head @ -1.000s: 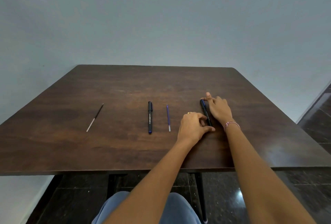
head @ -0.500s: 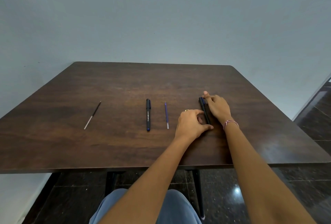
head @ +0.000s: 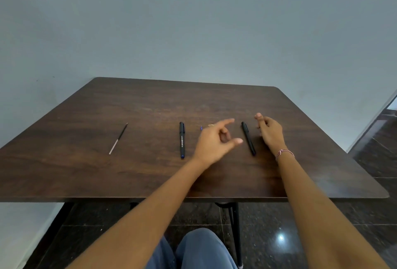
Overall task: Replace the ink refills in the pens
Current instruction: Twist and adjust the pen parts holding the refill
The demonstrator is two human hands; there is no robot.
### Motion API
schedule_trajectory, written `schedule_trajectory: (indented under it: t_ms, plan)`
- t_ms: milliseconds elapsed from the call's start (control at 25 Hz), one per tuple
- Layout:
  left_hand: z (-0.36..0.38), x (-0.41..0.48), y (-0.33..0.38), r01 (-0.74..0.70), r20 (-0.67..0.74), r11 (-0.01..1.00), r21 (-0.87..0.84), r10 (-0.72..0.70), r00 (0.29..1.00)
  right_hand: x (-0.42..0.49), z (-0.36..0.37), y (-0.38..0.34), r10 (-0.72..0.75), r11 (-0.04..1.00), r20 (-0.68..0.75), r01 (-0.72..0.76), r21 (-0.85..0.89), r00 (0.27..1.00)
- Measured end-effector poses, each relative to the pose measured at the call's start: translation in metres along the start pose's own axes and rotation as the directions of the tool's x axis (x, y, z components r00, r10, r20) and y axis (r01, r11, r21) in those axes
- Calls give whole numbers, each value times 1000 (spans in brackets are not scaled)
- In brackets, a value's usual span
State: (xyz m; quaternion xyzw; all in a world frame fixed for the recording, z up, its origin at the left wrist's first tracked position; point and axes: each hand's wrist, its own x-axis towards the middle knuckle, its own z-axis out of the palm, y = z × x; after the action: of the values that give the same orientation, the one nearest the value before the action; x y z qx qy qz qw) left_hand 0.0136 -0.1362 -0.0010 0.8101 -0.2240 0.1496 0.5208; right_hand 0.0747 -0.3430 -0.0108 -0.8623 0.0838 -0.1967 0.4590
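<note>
Two hands, left hand [head: 217,139] and right hand [head: 269,133], hover empty, fingers loose, flanking right pen [head: 248,138] mid tabletop [head: 86,172]; left pen [head: 182,139], refill [head: 118,138] toward left edge. Dark wood, grey wall [head: 193,21], glossy floor tiles [head: 279,225].

- Dark wood-grain worktop [head: 150,107] with rounded corners fills most of what I'm seeing
- Plain grey-blue wall [head: 193,21] right behind it
- Glossy dark tiled floor [head: 300,225] below, with a light glare [head: 281,237] on it
- Thin black table leg [head: 235,221] under the near edge
</note>
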Motion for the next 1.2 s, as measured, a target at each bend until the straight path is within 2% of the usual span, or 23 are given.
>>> schedule_trajectory:
  t_ms: [120,280,400,520,680,800,1000,1200]
  plan:
    - [-63,2,-24,54,-83,998,25,-51,995,-5,-8,-10,0,998,-76,4,55,997]
    - [-106,-18,-52,183,-16,972,147,-183,983,-10,10,-46,-53,989,-90,65,135,994]
    - [-109,-26,-61,217,57,965,145,-227,972,-19,41,-79,-131,978,-14,132,164,991]
    - [-113,-26,-64,231,174,957,175,-261,950,-34,77,-103,-166,974,135,140,181,977]
    - [-113,-25,-59,174,269,943,282,-252,930,-57,121,-111,-200,979,346,198,42,917]
    - [-120,-20,-63,163,307,920,356,-280,909,-60,148,-119,-163,980,442,196,-28,882]
    - [-118,-24,-68,193,287,941,277,-272,919,-58,152,-117,-145,980,466,190,-52,873]
    - [-117,-25,-71,208,255,949,236,-267,929,-57,153,-116,-153,985,423,172,-6,893]
